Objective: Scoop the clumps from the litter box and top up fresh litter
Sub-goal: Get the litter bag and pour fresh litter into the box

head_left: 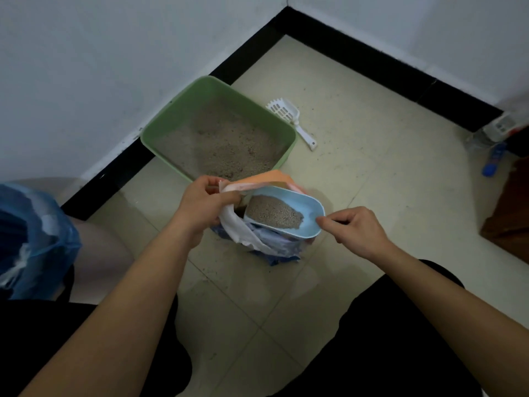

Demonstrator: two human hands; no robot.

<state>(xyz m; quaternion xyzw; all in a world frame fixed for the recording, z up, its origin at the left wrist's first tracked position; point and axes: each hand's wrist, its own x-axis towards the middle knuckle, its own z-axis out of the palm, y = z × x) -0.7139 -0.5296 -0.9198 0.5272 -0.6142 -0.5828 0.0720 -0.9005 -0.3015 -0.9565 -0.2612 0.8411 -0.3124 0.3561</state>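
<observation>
Two bare forearms (128,310) reach forward over black-clad knees (400,339) in the head view. The left hand (204,204) has its fingers (226,196) curled on the rim of the litter bag (257,242), holding its mouth agape. Just right of them, the right hand (355,227) pinches the near edge of the blue scoop (303,207) between thumb and forefinger. The scoop sits over the bag's mouth, partly filled with grey litter (272,214). Beyond both sets of fingers stands the green litter box (160,133) (litter heaped unevenly inside), close against the wall (86,81). A white slotted scoop (286,111) lies on the floor (372,167) just right of the box. Far left of the left fingers sits a blue bin bag (31,233).
</observation>
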